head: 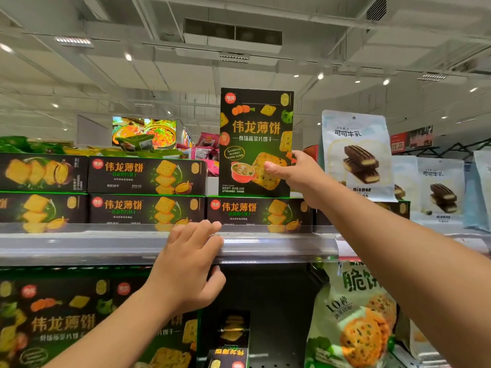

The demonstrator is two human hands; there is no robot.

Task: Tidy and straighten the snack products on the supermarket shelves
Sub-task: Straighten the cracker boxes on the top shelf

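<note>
Your right hand (297,176) pinches the lower right edge of the tall black cardboard biscuit box with yellow lettering (256,142), thumb across the printed front and fingers curled behind, out of sight. You hold it upright on top of the flat black box with orange crackers printed on it (259,212), probably so its face shows to the aisle while you square it. Your left hand (191,264) grips the clear plastic price rail (279,245) at the front of the grey upper shelf, fingers hooked over the top and thumb underneath, likely steadying you as you reach up.

To the left, more flat black boxes (146,175) lie stacked two high, leaving a narrow gap beside the upright box. Close on its right stands a pale blue pouch showing chocolate sandwich biscuits (357,155), which crowds your wrist and could be knocked. Below, a green and white cracker bag (353,322) leans beside an open dark gap on the lower shelf.
</note>
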